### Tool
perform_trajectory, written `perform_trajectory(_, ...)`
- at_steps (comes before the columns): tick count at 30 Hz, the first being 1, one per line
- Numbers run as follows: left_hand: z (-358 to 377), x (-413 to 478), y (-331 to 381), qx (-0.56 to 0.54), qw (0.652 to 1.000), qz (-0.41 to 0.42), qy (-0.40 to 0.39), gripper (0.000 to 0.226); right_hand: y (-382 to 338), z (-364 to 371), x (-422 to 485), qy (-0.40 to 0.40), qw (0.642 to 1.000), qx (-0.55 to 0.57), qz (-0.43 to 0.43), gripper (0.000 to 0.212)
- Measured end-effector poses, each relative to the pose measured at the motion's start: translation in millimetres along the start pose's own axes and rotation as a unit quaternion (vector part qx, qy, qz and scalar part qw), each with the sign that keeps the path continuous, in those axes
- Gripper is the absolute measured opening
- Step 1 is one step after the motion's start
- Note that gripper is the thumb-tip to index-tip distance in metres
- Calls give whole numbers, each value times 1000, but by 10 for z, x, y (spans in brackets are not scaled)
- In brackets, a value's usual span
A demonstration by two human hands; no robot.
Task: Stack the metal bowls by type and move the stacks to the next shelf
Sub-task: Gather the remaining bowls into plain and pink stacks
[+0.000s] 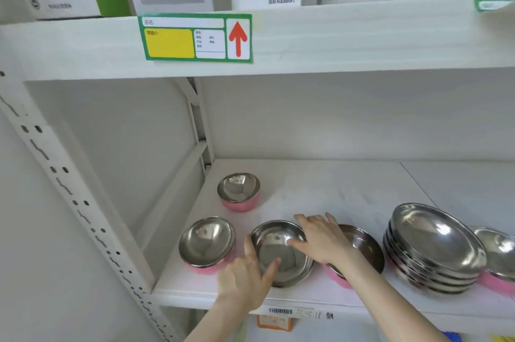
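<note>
A plain steel bowl (pixel 281 255) sits near the front of the white shelf (pixel 348 194). My left hand (pixel 245 274) grips its left rim, thumb on the outside and a finger inside. My right hand (pixel 320 238) holds its right rim, thumb reaching into the bowl. Behind my right hand stands a pink-based bowl (pixel 362 247), partly hidden. Two more pink-based bowls rest to the left, one near (pixel 207 244) and one further back (pixel 239 191). A stack of several plain steel bowls (pixel 434 249) stands at the right, with another pink-based bowl (pixel 498 258) beyond it.
A white perforated upright (pixel 67 188) frames the shelf's left side. The upper shelf edge (pixel 362 40) carries a green and yellow label with a red arrow (pixel 195 38), with boxed goods above. The back of the shelf board is bare.
</note>
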State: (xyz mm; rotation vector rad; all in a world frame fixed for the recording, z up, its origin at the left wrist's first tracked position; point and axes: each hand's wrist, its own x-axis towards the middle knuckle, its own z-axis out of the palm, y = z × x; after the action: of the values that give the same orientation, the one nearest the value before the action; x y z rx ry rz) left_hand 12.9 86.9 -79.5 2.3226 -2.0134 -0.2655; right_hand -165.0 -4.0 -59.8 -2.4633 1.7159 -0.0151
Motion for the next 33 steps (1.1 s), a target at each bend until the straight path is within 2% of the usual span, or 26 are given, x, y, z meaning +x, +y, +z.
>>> perform_trajectory(3,122,90,-45,-123,992,-17,-7,97,-27,-7,44,-38,999,12,11,53)
perform_trajectory(6,191,147,-85,-263,964,-17,-34,107,-58,-17,49,-38,999,18,13,48)
perform_trajectory(10,162,182,-84,-348,936,-28,-53,100,-117,-46,60,-25,999,37,19,46)
perform_trajectory(12,83,171,-74,-368,928,-27,-54,98,-137,-86,69,-27,996,82,32,43)
perform_trajectory(16,-140,146,-93,-405,913,-6,-49,102,-165,-225,53,-20,980,188,59,54)
perform_trajectory(19,-291,140,-119,-414,909,12,-40,94,-173,-353,17,2,970,234,61,56)
perform_trajectory(24,-540,118,-130,-393,919,28,-35,86,-169,-562,-103,35,962,267,41,41)
perform_trajectory(33,-793,-50,245,-351,935,39,25,71,135,-877,-404,56,962,268,10,47)
